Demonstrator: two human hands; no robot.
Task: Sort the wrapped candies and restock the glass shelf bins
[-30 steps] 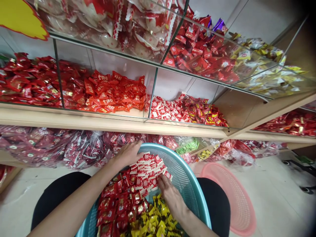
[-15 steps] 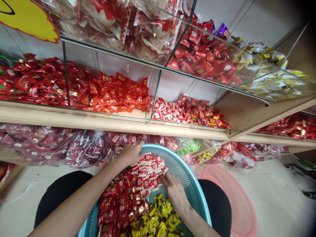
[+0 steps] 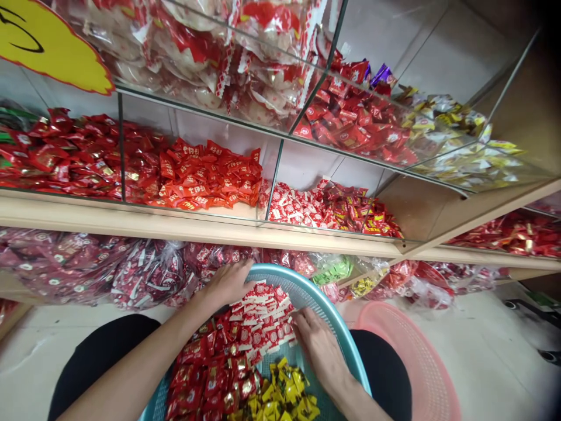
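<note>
Beside red-white candies [image 3: 265, 313], right hand [image 3: 322, 346] slightly farther right than before, curled, grip unclear

Candies [image 3: 263, 318] lie in a basket [image 3: 324, 301] between knees [image 3: 385, 368].

"What's unclear by the right hand [image 3: 322, 345]?"

"Its fingertips [image 3: 298, 317] are beside small red-and-white wrapped sweets [image 3: 265, 310]; whether they touch one, I can't tell, and the printing is too small to read."

"And the left hand [image 3: 230, 285]?"

"Its forearm [image 3: 144, 358] hides part of the round turquoise plastic basket [image 3: 280, 269], whose near side is cut off below."

"Outward of the right hand?"

"A black-clad knee [image 3: 383, 371] covers part of a pink mesh plastic basket [image 3: 423, 354], also cropped below. Above the left hand, leftward, a yellow red-edged card [image 3: 56, 55] is cropped too."
</note>
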